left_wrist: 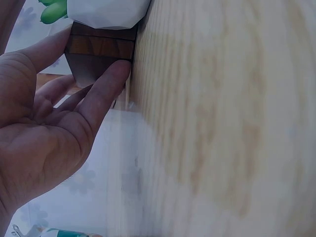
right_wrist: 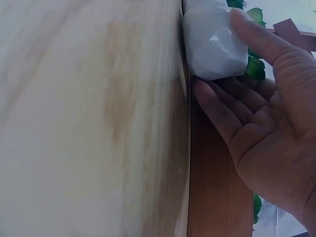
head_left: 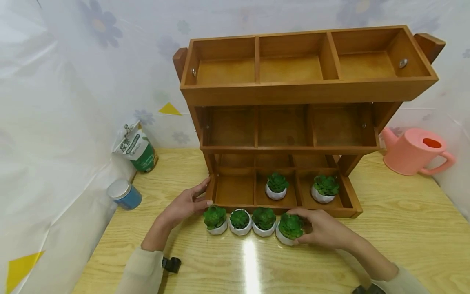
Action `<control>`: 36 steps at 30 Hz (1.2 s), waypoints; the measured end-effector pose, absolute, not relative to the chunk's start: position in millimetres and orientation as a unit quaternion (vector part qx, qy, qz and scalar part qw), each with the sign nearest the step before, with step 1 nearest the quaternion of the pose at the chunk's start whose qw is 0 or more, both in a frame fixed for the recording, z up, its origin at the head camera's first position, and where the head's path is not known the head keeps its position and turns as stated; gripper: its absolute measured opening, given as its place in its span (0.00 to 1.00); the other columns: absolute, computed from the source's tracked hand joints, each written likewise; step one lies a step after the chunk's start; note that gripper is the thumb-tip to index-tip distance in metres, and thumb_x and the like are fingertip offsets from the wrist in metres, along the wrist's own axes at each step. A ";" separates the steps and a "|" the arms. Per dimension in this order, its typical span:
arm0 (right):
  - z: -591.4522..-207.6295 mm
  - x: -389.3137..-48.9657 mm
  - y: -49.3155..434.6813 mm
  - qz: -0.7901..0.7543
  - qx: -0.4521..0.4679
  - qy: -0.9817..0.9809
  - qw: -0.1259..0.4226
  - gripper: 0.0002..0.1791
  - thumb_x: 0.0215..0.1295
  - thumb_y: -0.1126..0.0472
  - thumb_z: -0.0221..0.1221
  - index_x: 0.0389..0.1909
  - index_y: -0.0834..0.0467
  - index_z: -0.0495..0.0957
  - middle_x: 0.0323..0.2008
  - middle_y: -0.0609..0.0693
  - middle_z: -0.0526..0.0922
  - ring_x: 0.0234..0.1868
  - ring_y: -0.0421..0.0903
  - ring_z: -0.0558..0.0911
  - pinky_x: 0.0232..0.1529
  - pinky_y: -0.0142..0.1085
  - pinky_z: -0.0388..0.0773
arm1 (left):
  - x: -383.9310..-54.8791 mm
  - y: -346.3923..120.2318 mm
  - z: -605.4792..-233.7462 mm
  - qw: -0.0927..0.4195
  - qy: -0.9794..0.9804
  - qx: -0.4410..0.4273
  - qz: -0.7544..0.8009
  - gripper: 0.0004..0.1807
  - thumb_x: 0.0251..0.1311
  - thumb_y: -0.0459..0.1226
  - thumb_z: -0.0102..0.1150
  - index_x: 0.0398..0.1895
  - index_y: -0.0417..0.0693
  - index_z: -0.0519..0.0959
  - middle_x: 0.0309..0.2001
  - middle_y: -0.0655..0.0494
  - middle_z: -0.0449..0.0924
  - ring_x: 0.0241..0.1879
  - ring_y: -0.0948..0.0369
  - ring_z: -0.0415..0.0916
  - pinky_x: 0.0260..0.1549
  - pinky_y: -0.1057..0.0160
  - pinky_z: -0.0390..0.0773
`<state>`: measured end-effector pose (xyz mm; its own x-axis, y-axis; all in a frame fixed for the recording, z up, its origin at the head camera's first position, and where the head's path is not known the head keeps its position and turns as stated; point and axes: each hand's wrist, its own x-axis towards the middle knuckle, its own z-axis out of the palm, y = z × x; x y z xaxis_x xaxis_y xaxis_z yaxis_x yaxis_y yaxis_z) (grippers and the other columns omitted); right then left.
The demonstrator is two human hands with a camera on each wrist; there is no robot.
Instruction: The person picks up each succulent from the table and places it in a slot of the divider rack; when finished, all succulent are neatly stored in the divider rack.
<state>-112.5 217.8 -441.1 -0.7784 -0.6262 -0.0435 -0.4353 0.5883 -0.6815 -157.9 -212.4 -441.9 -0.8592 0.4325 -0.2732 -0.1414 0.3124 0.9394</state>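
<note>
My right hand [head_left: 324,228] holds the rightmost potted succulent [head_left: 290,226] of a front row, its thumb on the near side of the white faceted pot [right_wrist: 215,42]. Beside it in the row stand three more potted succulents, the leftmost [head_left: 215,219] at the shelf's front left corner. My left hand [head_left: 185,207] touches the left end of the wooden shelf's bottom tray [head_left: 235,208], thumb near the front corner, fingers extended along the side. Inside that tray, one potted succulent [head_left: 276,185] sits in the middle compartment and another [head_left: 324,188] in the right one.
Above the bottom tray rise the shelf's middle tier [head_left: 286,150] and top tier [head_left: 308,94]. A pink watering can [head_left: 415,151] stands at right. On the left are a green-and-white bag [head_left: 137,149] with a clip and a blue jar [head_left: 125,195].
</note>
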 end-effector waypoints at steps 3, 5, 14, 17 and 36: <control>-439.5 -110.5 218.5 -0.348 -0.298 0.878 0.137 0.38 0.56 0.37 0.71 0.65 0.49 0.74 0.50 0.42 0.85 0.43 0.30 0.82 0.41 0.30 0.82 | -158.1 -212.4 -442.5 0.248 0.771 0.094 0.578 0.44 0.71 0.44 0.60 0.82 0.67 0.46 0.83 0.52 0.39 0.78 0.45 0.53 0.63 0.50 0.78; -438.3 -109.2 218.8 -0.352 -0.295 0.879 0.130 0.38 0.56 0.38 0.71 0.65 0.49 0.75 0.49 0.41 0.86 0.41 0.29 0.82 0.40 0.30 0.82 | -158.4 -212.4 -442.9 0.248 0.773 0.094 0.577 0.44 0.71 0.44 0.60 0.82 0.67 0.46 0.83 0.52 0.39 0.78 0.44 0.53 0.64 0.50 0.77; -430.9 -105.9 223.6 -0.337 -0.286 0.893 0.088 0.37 0.55 0.38 0.72 0.64 0.49 0.76 0.49 0.39 0.86 0.45 0.30 0.83 0.43 0.31 0.84 | -157.0 -210.9 -441.7 0.244 0.776 0.093 0.575 0.44 0.72 0.43 0.60 0.83 0.66 0.46 0.83 0.52 0.40 0.78 0.44 0.54 0.64 0.50 0.77; -429.0 -105.6 224.7 -0.339 -0.284 0.894 0.073 0.37 0.55 0.38 0.73 0.64 0.48 0.77 0.50 0.40 0.86 0.48 0.32 0.84 0.46 0.31 0.84 | -156.8 -210.7 -441.6 0.244 0.777 0.090 0.574 0.43 0.72 0.42 0.59 0.83 0.66 0.46 0.83 0.51 0.41 0.78 0.44 0.54 0.64 0.50 0.78; -414.0 -110.1 218.3 -0.356 -0.247 0.897 0.083 0.38 0.56 0.39 0.72 0.65 0.52 0.76 0.53 0.44 0.87 0.52 0.42 0.85 0.47 0.32 0.83 | -157.1 -211.1 -441.2 0.238 0.782 0.098 0.567 0.43 0.73 0.41 0.58 0.83 0.61 0.45 0.83 0.46 0.39 0.78 0.40 0.51 0.66 0.51 0.76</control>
